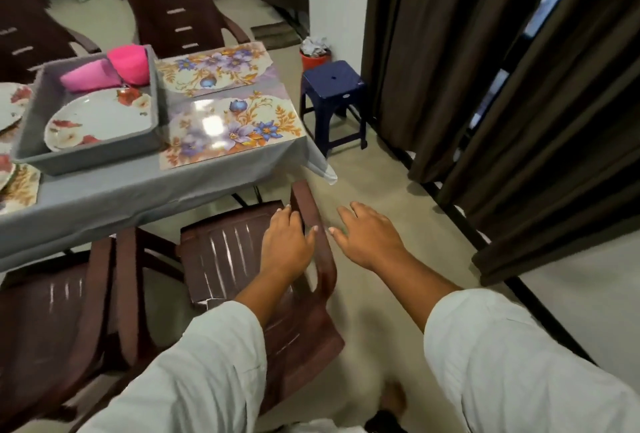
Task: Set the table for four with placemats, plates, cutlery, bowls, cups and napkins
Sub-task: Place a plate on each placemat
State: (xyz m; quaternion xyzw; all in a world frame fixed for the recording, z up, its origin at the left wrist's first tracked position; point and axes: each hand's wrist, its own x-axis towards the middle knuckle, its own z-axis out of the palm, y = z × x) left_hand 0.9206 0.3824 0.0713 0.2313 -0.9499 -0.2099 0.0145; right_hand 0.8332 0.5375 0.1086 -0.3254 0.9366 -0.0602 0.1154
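My left hand (285, 245) grips the right armrest of a brown plastic chair (242, 259), thumb on one side and fingers on the other. To the right of the armrest, my right hand (367, 238) hovers over the floor with spread fingers and holds nothing. On the grey tablecloth (121, 190) stands a grey tray (86, 158) with a floral plate (100, 119) and pink cups (110, 68) in it. Two floral placemats (232, 127) (211, 68) lie bare at the table's right end. More floral plates (10, 103) show at the left edge.
A second brown chair (52, 311) stands left of the one I hold, and two more (173, 2) across the table. A blue plastic stool (332, 100) and a red bin (315, 58) stand beyond the table's right end. Dark curtains (485, 86) hang on the right.
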